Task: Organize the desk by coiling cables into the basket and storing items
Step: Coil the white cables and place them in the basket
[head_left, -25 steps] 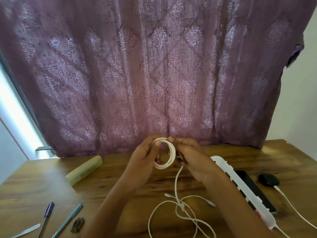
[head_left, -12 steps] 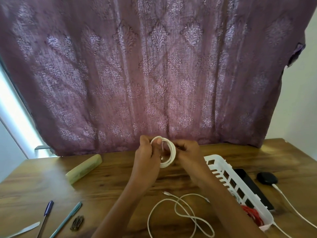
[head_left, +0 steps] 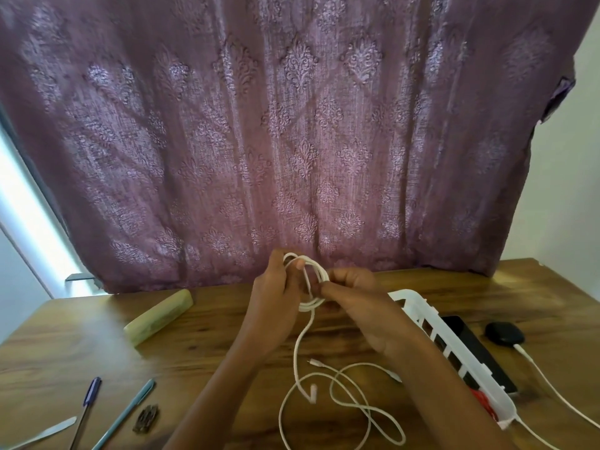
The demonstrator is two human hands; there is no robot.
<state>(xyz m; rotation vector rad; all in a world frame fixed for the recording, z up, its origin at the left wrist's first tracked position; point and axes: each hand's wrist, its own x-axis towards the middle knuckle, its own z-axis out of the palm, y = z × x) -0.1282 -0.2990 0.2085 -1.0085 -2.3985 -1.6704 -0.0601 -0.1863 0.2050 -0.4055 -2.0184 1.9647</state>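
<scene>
A white cable coil (head_left: 319, 276) is held above the wooden desk (head_left: 211, 349) near the curtain. My left hand (head_left: 276, 293) grips the coil's left side with fingers through the loop. My right hand (head_left: 357, 300) pinches the coil's right side. A loose tail (head_left: 300, 349) hangs from the coil down to the desk. A second white cable (head_left: 357, 404) lies in loops below my hands. The white plastic basket (head_left: 418, 303) stands to the right, partly hidden by my right forearm, with something red (head_left: 485, 404) inside.
A yellowish case (head_left: 159, 316) lies at the left. Two pens (head_left: 87, 407), a white blade-like object (head_left: 48, 433) and a small dark clip (head_left: 146, 418) lie at the front left. A black phone (head_left: 477, 349) and black charger (head_left: 505, 332) with white cord lie beyond the basket.
The coil's tail, drawn up half a second ago, now hangs down to the desk with its plug end lying there. Both hands stay at the coil, shifted slightly.
</scene>
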